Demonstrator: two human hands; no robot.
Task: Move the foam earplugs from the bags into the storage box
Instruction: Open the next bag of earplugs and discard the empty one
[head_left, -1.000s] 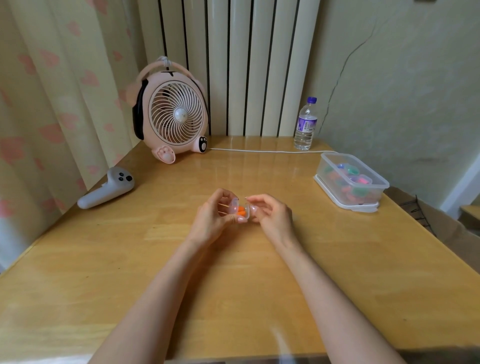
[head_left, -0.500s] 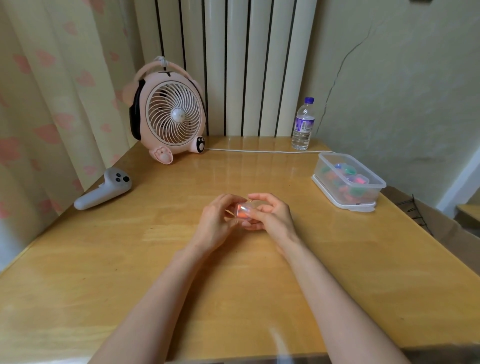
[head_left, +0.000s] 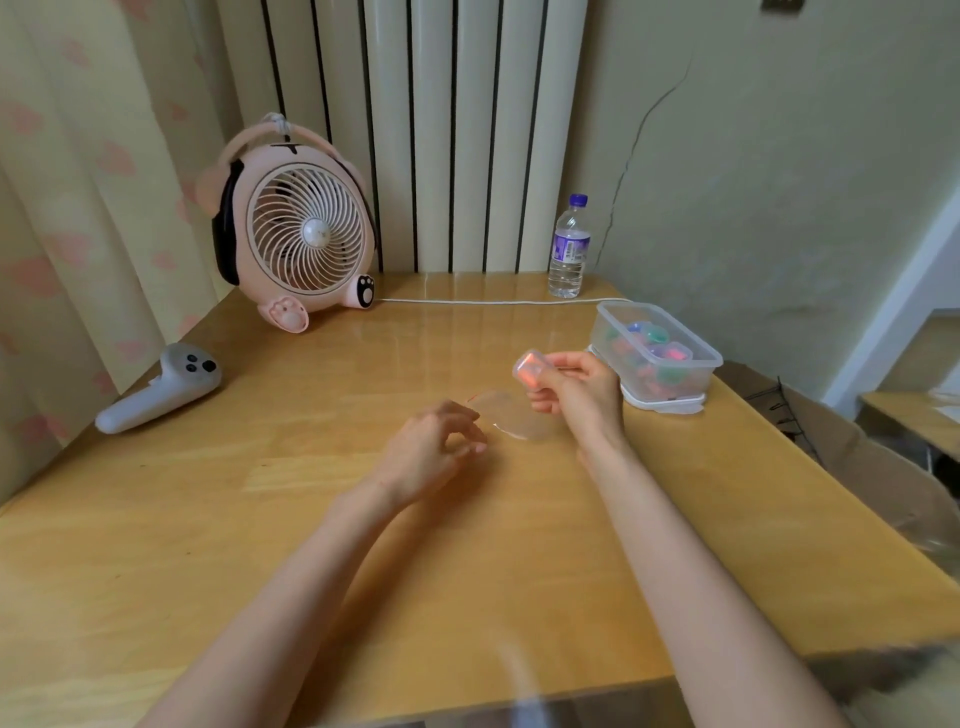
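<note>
A wide stretch of bare counter (head_left: 218, 561) lies open before the person, its near edge at the bottom and its right edge running just past the box (head_left: 655, 358). The right hand (head_left: 576, 389), raised above the wood, pinches a small clear case (head_left: 529, 370) holding orange earplugs, blurred, between thumb and fingers; it hangs just left of the box and apart from it. The left hand (head_left: 431, 454) rests low over the counter, fingers loosely curled and holding nothing. A flat, clear bag (head_left: 511, 415) lies on the counter between the two hands. The lidless box, near the right edge, holds more cases in blue, green and pink. Well clear at the back stand a pink fan (head_left: 298, 239) and a bottle (head_left: 569, 249), a white cable (head_left: 488, 301) between them; a controller (head_left: 161, 389) lies far left.
</note>
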